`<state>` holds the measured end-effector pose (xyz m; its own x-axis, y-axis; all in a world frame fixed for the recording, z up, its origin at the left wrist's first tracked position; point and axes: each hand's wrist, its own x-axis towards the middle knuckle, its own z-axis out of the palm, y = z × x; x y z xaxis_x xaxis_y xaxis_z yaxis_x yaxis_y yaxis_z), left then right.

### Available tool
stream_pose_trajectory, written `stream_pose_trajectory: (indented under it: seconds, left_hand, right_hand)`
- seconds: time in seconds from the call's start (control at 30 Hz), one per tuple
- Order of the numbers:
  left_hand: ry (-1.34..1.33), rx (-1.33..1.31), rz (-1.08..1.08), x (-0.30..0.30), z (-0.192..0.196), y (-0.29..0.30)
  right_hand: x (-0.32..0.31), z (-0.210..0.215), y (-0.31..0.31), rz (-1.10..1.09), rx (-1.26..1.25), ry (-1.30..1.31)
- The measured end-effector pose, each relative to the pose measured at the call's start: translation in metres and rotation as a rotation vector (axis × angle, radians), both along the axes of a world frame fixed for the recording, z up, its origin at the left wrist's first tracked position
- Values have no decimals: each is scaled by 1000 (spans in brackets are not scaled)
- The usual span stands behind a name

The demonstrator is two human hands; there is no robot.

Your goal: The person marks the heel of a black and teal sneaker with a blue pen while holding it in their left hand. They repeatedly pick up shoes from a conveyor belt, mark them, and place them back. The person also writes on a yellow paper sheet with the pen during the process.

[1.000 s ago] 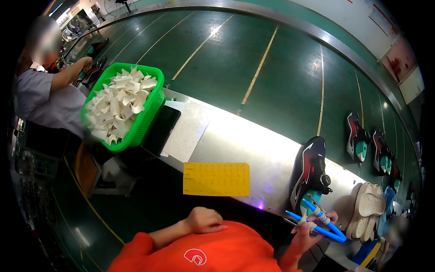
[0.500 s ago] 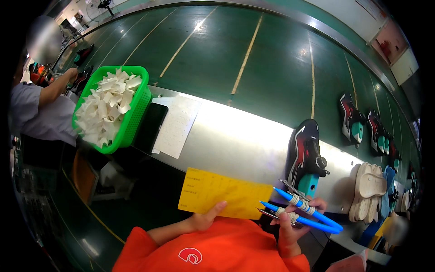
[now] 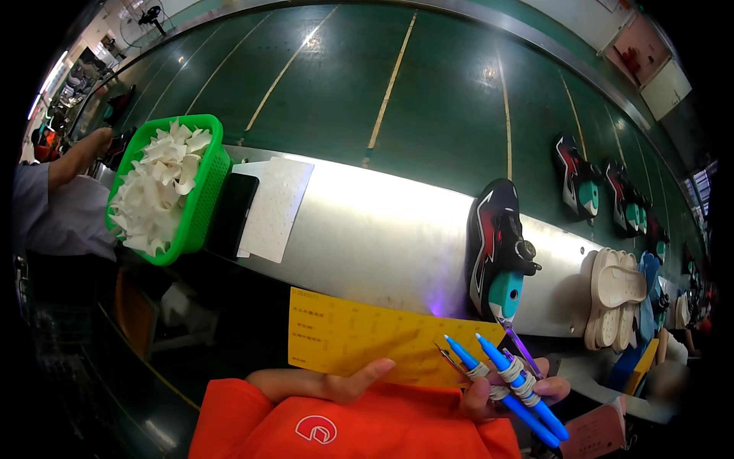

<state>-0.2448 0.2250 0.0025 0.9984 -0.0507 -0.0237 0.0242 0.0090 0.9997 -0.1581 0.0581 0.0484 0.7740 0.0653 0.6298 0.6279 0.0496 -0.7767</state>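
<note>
A yellow printed card (image 3: pixel 344 336) spans the space before my red shirt. My left hand (image 3: pixel 353 382) grips its lower edge, thumb on top. My right hand (image 3: pixel 485 399) is closed round two blue pens (image 3: pixel 489 379) wound with pale cord, their tips toward the card. Slim metal-tipped pens are bound alongside them; a purple glint shows on one. Just beyond, a black and red shoe (image 3: pixel 495 245) on a teal last (image 3: pixel 505 294) stands on the metal ledge (image 3: pixel 367 229).
At the left, a green basket (image 3: pixel 202 206) holds white scraps (image 3: pixel 157 199), with a black tablet-like object (image 3: pixel 233 218) and white sheets (image 3: pixel 279 210) beside it. Cream soles (image 3: pixel 612 298) stack at the right. More shoes stand on the green conveyor (image 3: pixel 321 84). A co-worker's arm (image 3: pixel 80 157) reaches in far left.
The blue pens have swung from pointing up-left and spread to lying closer together, tips higher. The card has tilted and shifted left and down a little. The whole view has shifted slightly.
</note>
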Motion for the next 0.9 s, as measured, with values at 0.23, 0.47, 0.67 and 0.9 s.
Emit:
stream_pose_trajectory:
  seconds: [0.23, 0.47, 0.67, 0.9]
  left_hand:
    - [46, 14, -65, 0, 14, 3]
    - [89, 28, -95, 2, 20, 8]
    - [109, 44, -120, 5, 26, 8]
    - [148, 64, -144, 8, 32, 9]
  right_hand:
    - [-6, 8, -4, -29, -108, 47]
    - [-10, 8, -15, 74, 19, 369]
    - [-6, 10, -4, -29, 48, 292]
    - [-5, 12, -4, 7, 112, 350]
